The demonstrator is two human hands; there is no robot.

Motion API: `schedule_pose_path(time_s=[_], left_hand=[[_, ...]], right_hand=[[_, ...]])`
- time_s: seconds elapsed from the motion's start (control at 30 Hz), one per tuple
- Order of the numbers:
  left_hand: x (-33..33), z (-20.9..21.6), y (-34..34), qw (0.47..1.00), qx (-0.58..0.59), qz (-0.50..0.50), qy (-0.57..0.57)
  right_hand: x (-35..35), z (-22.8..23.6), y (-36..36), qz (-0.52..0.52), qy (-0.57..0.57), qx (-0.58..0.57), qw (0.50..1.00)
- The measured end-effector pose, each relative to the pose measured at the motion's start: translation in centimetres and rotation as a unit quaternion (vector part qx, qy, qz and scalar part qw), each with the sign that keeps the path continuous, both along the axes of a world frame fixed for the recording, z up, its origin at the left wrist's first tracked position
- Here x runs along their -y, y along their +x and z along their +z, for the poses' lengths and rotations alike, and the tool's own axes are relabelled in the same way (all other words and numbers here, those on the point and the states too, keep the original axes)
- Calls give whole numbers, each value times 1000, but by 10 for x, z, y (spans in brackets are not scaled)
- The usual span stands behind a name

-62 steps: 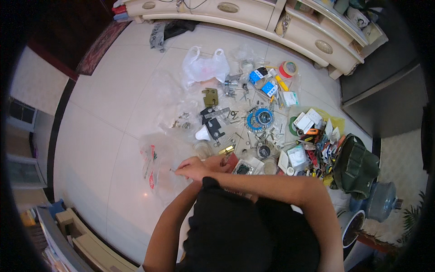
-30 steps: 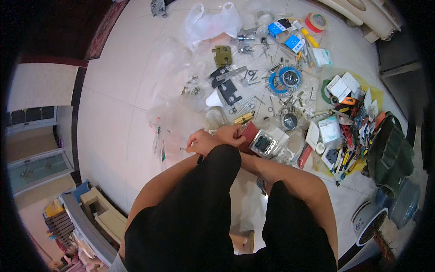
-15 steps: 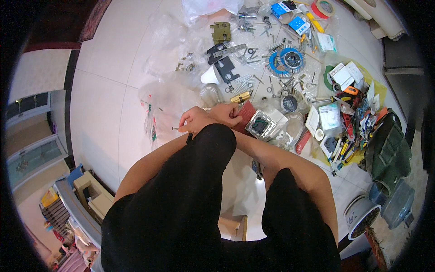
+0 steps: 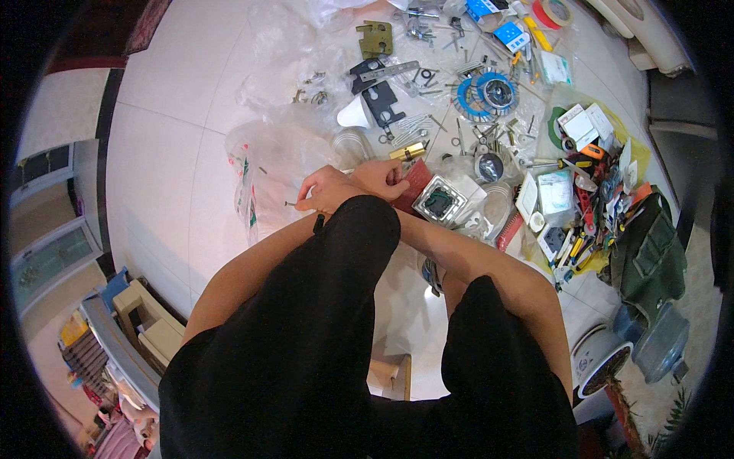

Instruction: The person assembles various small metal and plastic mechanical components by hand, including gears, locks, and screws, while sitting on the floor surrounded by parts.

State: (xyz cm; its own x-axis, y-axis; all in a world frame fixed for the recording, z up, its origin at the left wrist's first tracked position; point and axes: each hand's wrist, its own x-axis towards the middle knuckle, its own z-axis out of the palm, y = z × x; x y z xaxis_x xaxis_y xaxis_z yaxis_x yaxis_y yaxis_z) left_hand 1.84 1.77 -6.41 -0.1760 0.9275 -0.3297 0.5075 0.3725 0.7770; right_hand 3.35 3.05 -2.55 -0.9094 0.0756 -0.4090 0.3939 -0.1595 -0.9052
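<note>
A small screw [image 4: 290,204] sticks out from between the thumb and fingertips of my left hand [image 4: 325,191], just beyond my knee. Close against it on the right is my right hand [image 4: 378,179], with its fingers curled in; whatever they may hold is hidden. A dark red mesh piece [image 4: 414,183] lies beside my right hand. Just past that hand is a brass lock cylinder [image 4: 409,151]. A square metal floor drain [image 4: 440,200] sits to the right of the mesh. Clear plastic bags [image 4: 287,149] spread beyond my left hand, with a loose screw on them.
Past my hands lie black metal plates [image 4: 380,103], an olive plate [image 4: 375,38], a white cup-shaped piece [image 4: 352,114], blue rings [image 4: 475,99] and scattered screws. At right are a heap of tools [image 4: 585,222], a dark green bag [image 4: 650,256] and a flowerpot [image 4: 604,359].
The view has shifted slightly, so the whole scene sits a little differently. Both hands stay close together, and the screw is still in my left fingertips.
</note>
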Motion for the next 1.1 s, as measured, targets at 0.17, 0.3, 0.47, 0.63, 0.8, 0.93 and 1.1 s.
schedule_pose_path(time_s=[0.17,0.3,0.47,0.63,0.8,0.93,1.1], left_hand=[[4,0,-1,1000,-2,6,-3],[3,-1,0,1000,-28,5,-3],[5,-3,1,1000,-18,-1,-9],[2,-3,0,1000,-12,7,-11],[6,-2,-2,1000,-22,-3,9],[5,-2,-2,1000,-13,7,-6],[2,-1,1,1000,-11,1,-9]], right_hand=[[4,-4,-4,3,5,-15,1000],[2,2,-3,-5,-5,15,1000],[4,0,-1,-19,16,7,1000],[4,-6,-3,-26,22,12,999],[8,-4,-5,-31,35,8,999],[5,-3,-4,-25,3,18,1000],[4,-8,-3,-13,-29,0,999]])
